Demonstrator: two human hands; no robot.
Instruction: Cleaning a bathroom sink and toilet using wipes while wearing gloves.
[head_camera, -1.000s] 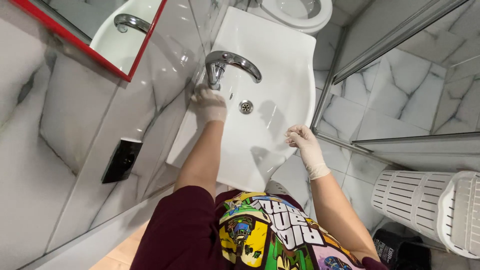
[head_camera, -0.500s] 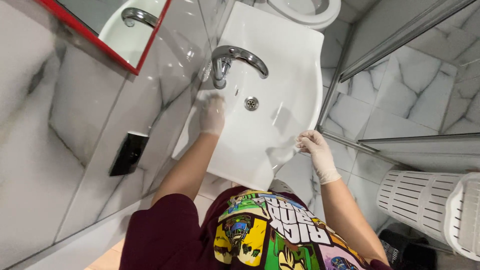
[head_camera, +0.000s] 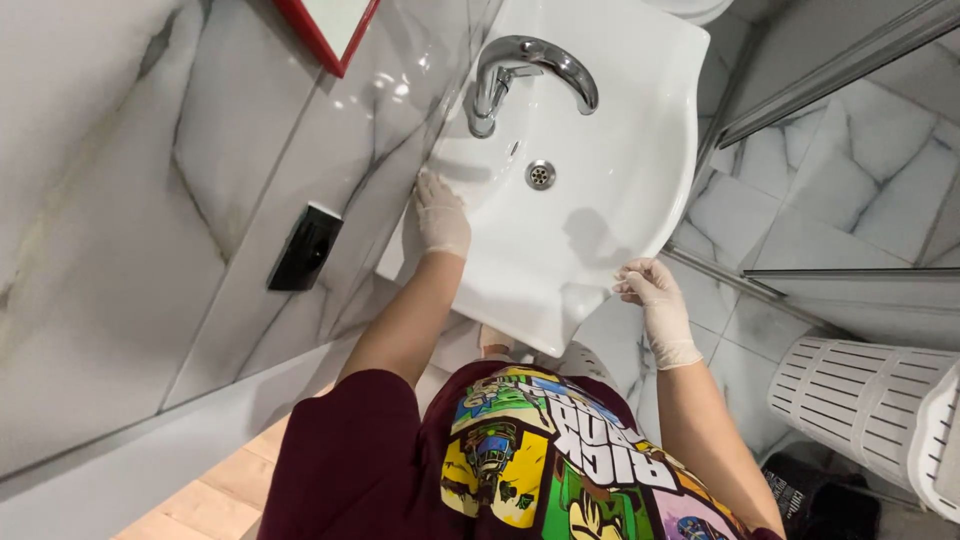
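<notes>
— Looking down from your head camera, what do I have under my hands?

— You have a white washbasin below you, fixed to a grey-veined marble wall. Your left hand, in a thin pale glove, lies flat on the basin's rim where it meets the wall, just short of the chrome tap. The fingers are stretched out and pressed to the ceramic; they close on nothing.

— And my right?

— Your right hand, gloved the same way, is at the basin's near edge on the opposite side, touching or just beside the rim. Its fingers are loosely curled. I cannot tell whether anything is pinched between them; no cloth or tool shows.

— Where does the basin sit in the view?

— It fills the upper middle of the picture, with its drain in the centre of the bowl and the tap's spout arching over the bowl above the drain. Your two hands are on opposite sides of it, well apart.

— What else is around you?

— A black wall socket is on the marble to your left, below the corner of a red-framed mirror. To your right stands a white slatted laundry basket on the tiled floor, and a glass shower door lies beyond the basin. Your dark red sleeve and a brightly printed shirt fill the bottom of the frame.
</notes>
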